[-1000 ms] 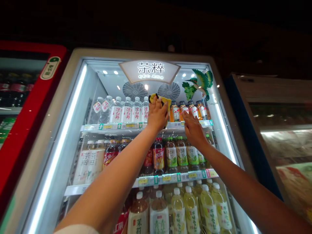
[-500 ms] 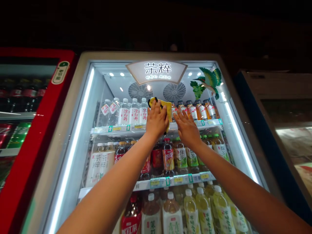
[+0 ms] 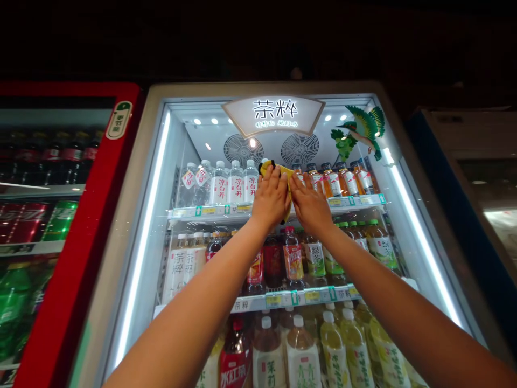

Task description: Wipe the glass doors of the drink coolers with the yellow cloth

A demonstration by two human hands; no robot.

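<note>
My left hand point(image 3: 271, 198) holds a yellow cloth point(image 3: 289, 186) with dark edging against the glass door of a lit drinks fridge point(image 3: 159, 129). Its fingers lie nearly straight over the cloth and hide part of it. Beside it, my right hand point(image 3: 311, 202) is laid out flat on the glass, fingers extended, its fingertips at the cloth's right edge. Whether any cloth lies under the right palm is hidden. Behind the glass, clear water bottles point(image 3: 220, 183) and amber drink bottles point(image 3: 348, 180) stand on the top shelf.
Below are more shelves with tea bottles point(image 3: 293, 256) and yellowish bottles point(image 3: 351, 345). A fan-shaped sign point(image 3: 274, 116) and a bird picture point(image 3: 365, 129) are at the door's top. A red fridge point(image 3: 92, 215) stands left, another cooler point(image 3: 464, 178) right.
My right hand has moved left toward the left hand, closing the gap to the cloth. The whole view has shifted, so the fridge sits farther right.
</note>
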